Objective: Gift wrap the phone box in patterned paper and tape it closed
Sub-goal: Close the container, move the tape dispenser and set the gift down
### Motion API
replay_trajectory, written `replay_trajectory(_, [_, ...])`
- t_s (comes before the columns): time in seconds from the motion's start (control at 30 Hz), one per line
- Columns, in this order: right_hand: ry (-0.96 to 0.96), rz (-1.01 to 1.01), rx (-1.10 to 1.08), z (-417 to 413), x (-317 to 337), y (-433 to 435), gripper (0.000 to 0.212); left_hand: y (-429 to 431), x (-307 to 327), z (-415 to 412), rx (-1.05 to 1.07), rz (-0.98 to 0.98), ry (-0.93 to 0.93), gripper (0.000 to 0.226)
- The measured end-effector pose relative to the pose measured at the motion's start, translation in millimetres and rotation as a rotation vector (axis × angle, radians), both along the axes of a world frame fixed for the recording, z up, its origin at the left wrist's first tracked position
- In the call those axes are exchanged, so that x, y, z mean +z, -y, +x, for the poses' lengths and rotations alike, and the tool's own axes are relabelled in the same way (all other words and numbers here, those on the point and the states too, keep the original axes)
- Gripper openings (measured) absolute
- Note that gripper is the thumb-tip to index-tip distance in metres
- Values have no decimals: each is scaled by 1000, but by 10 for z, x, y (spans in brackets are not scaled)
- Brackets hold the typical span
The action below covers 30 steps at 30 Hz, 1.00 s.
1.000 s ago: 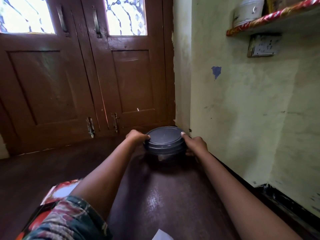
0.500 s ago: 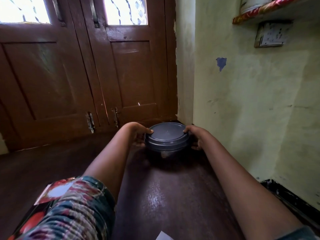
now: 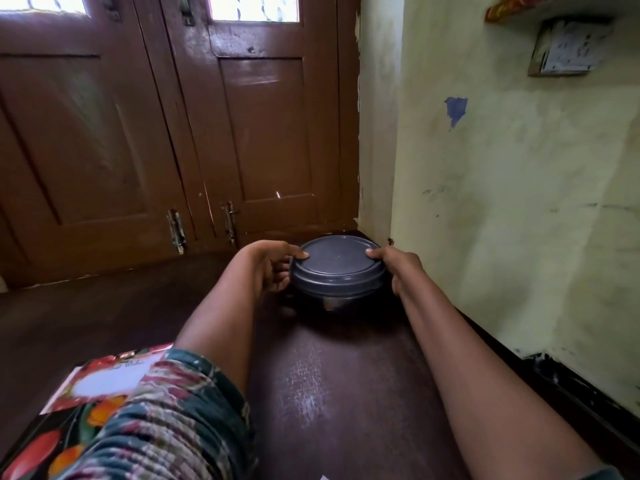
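The left hand (image 3: 268, 268) is clamped on the left side of a round grey tub (image 3: 337, 271), with the thumb laid on the rim of the lid (image 3: 337, 256) and the fingers curled round the wall below. The right hand (image 3: 398, 268) is clamped on the opposite side in the same way, its thumb on the lid's rim, while its fingers are mostly hidden behind the tub. The lid is seated flat on the tub. Whether the tub rests on the floor (image 3: 346, 393) or is held just above it cannot be told.

The floor is dark brown, scuffed and faintly glossy. The tub is placed near the corner where a brown panelled double door (image 3: 270, 133) meets a pale yellow-green wall (image 3: 519, 220). Two metal latches (image 3: 176, 230) are fixed low on the door, and bright glass panes (image 3: 254, 8) are set at its top. The wall is stained, marked by a blue patch (image 3: 456, 109), and edged with a dark skirting (image 3: 571, 386). A worn switch box (image 3: 568, 46) is mounted high up, under a shelf (image 3: 540, 6) trimmed in red.

The paper (image 3: 100, 386), red with a fruit pattern and a white panel, is seen on the floor at the lower left, well apart from the hands and partly covered by a patterned sleeve (image 3: 166, 431). The phone box cannot be made out.
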State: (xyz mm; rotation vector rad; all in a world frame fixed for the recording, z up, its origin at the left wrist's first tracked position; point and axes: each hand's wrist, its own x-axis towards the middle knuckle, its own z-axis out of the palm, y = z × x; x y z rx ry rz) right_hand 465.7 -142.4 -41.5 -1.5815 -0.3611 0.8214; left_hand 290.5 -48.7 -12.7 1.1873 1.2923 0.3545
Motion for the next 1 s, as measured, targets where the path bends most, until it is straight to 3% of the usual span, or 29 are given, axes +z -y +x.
replay_trajectory(0.23, [-22, 58, -67, -41, 1, 77, 60, 105, 9, 11, 47, 3, 16, 22])
replay_trajectory(0.37, [12, -19, 105, -23, 148, 148, 61, 146, 102, -17, 0, 51, -83, 18])
replay_trajectory(0.43, [33, -96, 215, 13, 212, 179, 61, 216, 223, 19, -57, 140, -191, 10])
replay_trajectory(0.5, [82, -130, 263, 51, 233, 153, 62, 243, 297, 95, -148, 338, -299, 31])
replay_trajectory(0.57, [119, -92, 220, 54, 232, 110, 63, 247, 343, 189, -216, 616, -351, 41])
replay_trajectory(0.67, [227, -81, 90, 74, 173, 2, 64, 279, 310, 268, -293, 798, -435, 35])
replay_trajectory(0.83, [151, -62, 103, 202, 114, -113, 44, 170, 256, 274, -269, 851, -454, 31])
replay_trajectory(1.0, [192, -63, 60, 195, 100, -109, 48, 219, 207, 292, -288, 907, -537, 30])
